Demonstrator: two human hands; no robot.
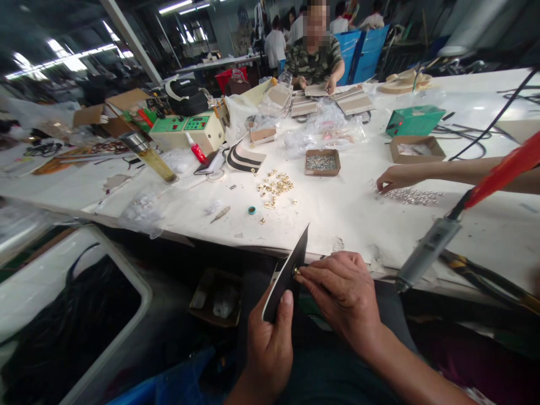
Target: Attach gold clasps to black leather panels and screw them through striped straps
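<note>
My left hand [268, 343] grips a thin dark leather piece [291, 270] with a pale underside, holding it upright over my lap at the table's near edge. My right hand [341, 295] is closed in a pinch against the piece's right face, pressing a small gold metal fitting [297, 271] onto it. A loose heap of gold fittings [276, 188] lies on the white table [337, 219] beyond my hands.
A co-worker's hand [390, 181] at the right picks at silver fittings [411, 196]. A red-handled tool on a hanging cable [442, 236] dangles to my right. A cardboard tray of small parts [322, 162], a green-topped machine [189, 129] and a bottle [154, 158] stand farther back. A seated person [314, 59] works opposite. A white bin [63, 315] stands at my left.
</note>
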